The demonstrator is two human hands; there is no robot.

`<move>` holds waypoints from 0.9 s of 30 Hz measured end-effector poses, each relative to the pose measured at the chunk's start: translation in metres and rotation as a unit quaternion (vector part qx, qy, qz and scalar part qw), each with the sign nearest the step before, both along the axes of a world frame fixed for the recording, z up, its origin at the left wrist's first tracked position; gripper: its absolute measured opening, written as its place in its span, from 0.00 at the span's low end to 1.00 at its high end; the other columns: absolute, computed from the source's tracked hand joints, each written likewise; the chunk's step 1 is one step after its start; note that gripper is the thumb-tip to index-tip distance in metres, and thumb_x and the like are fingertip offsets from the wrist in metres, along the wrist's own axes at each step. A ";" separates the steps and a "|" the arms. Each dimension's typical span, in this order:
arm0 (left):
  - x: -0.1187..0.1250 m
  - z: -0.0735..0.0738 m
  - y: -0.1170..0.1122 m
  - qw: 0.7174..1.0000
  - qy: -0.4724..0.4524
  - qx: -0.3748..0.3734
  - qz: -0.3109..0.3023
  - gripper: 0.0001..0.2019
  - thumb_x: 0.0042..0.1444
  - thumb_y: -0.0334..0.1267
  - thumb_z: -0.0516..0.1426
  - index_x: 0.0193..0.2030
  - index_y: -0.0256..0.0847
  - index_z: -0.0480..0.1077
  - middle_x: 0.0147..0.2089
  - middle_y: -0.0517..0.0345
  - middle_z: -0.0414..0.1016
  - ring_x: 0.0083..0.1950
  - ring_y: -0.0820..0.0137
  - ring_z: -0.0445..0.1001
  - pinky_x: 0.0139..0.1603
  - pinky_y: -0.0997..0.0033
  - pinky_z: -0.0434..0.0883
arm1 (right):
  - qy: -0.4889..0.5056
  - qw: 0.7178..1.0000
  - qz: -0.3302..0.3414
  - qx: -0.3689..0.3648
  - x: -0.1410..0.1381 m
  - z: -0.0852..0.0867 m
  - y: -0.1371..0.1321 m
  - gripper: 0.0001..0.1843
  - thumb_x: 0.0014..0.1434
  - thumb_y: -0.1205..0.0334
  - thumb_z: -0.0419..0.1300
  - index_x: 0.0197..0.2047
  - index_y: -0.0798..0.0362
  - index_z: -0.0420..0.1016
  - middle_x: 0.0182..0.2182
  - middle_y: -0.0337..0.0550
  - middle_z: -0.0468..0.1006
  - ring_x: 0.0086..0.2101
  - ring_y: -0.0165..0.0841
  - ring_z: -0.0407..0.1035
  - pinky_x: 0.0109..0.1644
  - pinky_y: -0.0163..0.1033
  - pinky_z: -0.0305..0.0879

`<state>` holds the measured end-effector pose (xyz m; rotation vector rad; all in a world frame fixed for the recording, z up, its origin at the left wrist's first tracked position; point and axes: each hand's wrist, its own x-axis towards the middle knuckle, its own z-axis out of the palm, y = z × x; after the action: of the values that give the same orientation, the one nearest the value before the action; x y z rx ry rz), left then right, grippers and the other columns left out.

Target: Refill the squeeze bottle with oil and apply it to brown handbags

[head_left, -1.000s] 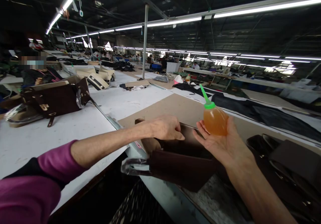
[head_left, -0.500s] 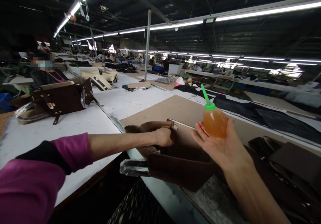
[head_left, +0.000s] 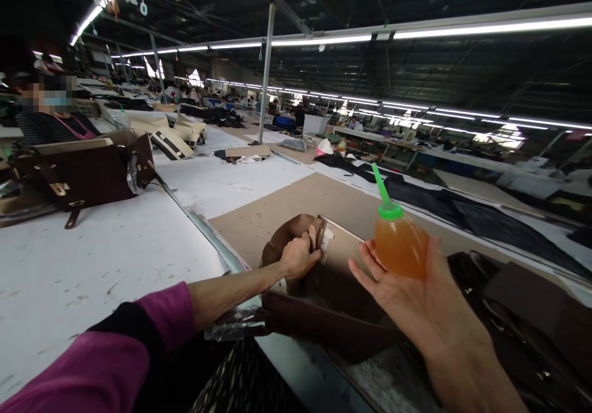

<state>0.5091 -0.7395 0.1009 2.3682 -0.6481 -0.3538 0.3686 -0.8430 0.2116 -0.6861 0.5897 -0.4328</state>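
Observation:
My right hand (head_left: 419, 299) holds up a round squeeze bottle (head_left: 401, 246) of amber liquid, palm up, with fingers and thumb cupped around its base. The bottle's green cap and slanted nozzle point upward. My left hand (head_left: 298, 257) reaches into an unfinished dark brown handbag (head_left: 330, 327), its fingers closed on the bag's inner edge by a small tan tab near the far corner. The bag lies on the table with its mouth gaping and its pale lining showing. Clear plastic wraps a part at its near left side.
More dark brown bags (head_left: 531, 314) lie on the right. Another brown handbag (head_left: 92, 169) stands on the white table (head_left: 92, 265) at left, near a masked person. Dark sheets (head_left: 444, 209) lie beyond the brown board (head_left: 277, 206). A metal post (head_left: 267, 74) rises behind.
My left hand has shifted slightly along the bag's inner edge, and the tan tab now shows at its fingers. The bottle stays in my right hand. The view has turned slightly right.

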 end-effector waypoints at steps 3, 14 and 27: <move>0.000 -0.008 -0.002 0.999 -0.001 -0.036 -0.010 0.15 0.58 0.39 0.50 0.48 0.32 0.64 0.47 0.39 0.74 0.50 0.54 0.73 0.52 0.61 0.67 | 0.004 1.000 -0.008 0.005 0.000 0.000 0.002 0.26 0.58 0.37 0.54 0.41 0.52 0.75 0.38 0.52 0.75 0.43 0.45 0.72 0.40 0.56 0.73; 0.047 0.050 0.009 0.920 0.063 -0.340 -0.183 0.15 0.57 0.46 0.53 0.39 0.34 0.69 0.34 0.58 0.71 0.34 0.71 0.68 0.36 0.75 0.66 | -0.034 0.999 -0.018 0.034 -0.028 0.019 0.002 0.26 0.60 0.41 0.53 0.47 0.56 0.73 0.34 0.52 0.73 0.27 0.32 0.70 0.29 0.35 0.74; 0.087 0.161 -0.024 0.895 0.028 0.128 -0.426 0.07 0.44 0.37 0.61 0.31 0.38 0.77 0.30 0.60 0.76 0.32 0.71 0.68 0.37 0.74 0.63 | 0.074 0.978 -0.126 -0.149 -0.087 -0.013 -0.065 0.23 0.45 0.49 0.68 0.45 0.47 0.75 0.43 0.46 0.78 0.29 0.38 0.75 0.26 0.32 0.74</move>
<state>0.5959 -0.7631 0.2620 2.1601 -1.6898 -0.9206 0.2815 -0.9077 0.1984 -0.9393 0.7657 -0.7195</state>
